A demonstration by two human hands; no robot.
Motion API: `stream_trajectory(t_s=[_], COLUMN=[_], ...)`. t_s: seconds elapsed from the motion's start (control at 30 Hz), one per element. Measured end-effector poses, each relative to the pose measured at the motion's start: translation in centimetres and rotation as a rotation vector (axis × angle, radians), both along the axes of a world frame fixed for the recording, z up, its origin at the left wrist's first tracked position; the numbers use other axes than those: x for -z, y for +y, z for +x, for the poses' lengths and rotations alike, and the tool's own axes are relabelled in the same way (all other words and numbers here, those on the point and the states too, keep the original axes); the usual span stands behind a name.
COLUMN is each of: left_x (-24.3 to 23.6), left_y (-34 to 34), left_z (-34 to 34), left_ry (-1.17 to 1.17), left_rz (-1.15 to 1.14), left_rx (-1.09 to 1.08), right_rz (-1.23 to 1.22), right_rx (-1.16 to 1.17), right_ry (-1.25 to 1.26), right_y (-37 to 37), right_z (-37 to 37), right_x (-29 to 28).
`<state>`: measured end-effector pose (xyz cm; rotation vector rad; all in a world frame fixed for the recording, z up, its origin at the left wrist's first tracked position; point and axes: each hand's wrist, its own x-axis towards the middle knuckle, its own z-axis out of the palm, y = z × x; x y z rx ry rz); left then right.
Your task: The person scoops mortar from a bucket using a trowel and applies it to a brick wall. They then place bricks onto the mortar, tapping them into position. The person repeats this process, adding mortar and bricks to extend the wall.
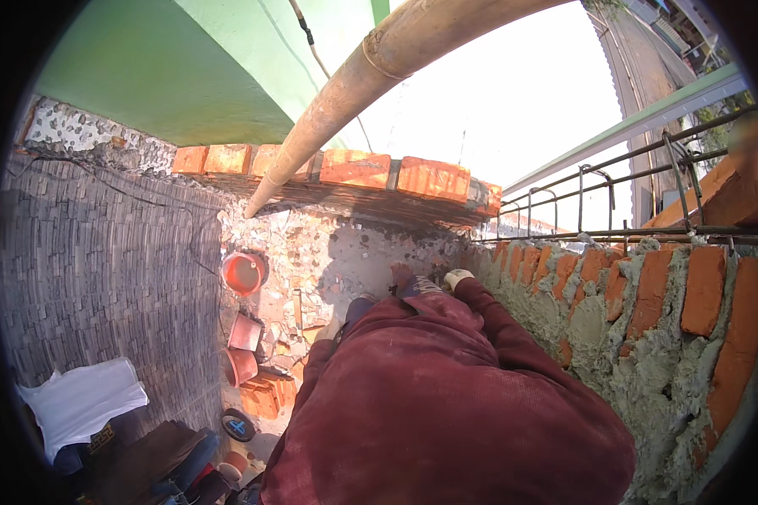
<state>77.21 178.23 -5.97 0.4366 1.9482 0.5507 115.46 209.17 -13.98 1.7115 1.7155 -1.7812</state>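
Note:
My maroon sleeves reach down toward the rubble-strewn floor. My right hand [457, 278], in a pale glove, is low beside the base of the brick wall [606, 290] on the right. A small dark shape lies next to it, too unclear to name, and its fingers are too small to read. Mostly hidden by my sleeve, my left hand [332, 326] shows as a pale patch near my left knee. Whether it holds anything cannot be seen. A bare foot [402, 273] stands on the floor between the hands.
A bamboo pole [337, 109] slants across a low brick wall [354, 168] ahead. Orange buckets [244, 273] and stacked bricks [265, 394] stand at left. Steel rebar [632, 156] runs above the right wall. A white cloth [84, 402] lies at lower left.

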Motion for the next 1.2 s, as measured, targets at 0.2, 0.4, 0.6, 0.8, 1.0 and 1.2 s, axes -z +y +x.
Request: stream_trajectory(t_s=[0.2,0.4,0.6,0.8,1.0,1.2], left_x=[0.0,1.0,0.5,-0.8,0.7,0.1], left_y=[0.4,3.7,6.6,7.9,11.8,9.6], left_z=[-0.6,-1.6,-3.4,-6.3,-4.6,-9.0], left_ry=[0.013,0.007,0.023,0.064,-0.005,0.068], left_rz=[-0.062,-0.087,-0.081,-0.098,-0.038,-0.083], left_rx=[0.049,0.12,0.182,0.196,0.311,0.32], right_rz=[0.174,0.137,0.219,0.094,0.326,0.217], right_rx=[-0.454,-0.158,-0.216,-0.17,-0.383,-0.03], right_ry=[-0.232,-0.242,-0.251,-0.254,-0.356,-0.222], right_y=[-1.2,-0.1,2.3,2.8,0.0,-0.7], right_z=[0.9,0.9,-0.2,-2.8,3.7,-3.4], right_x=[0.3,3.2,-1.4,-4.0,4.4,-10.0])
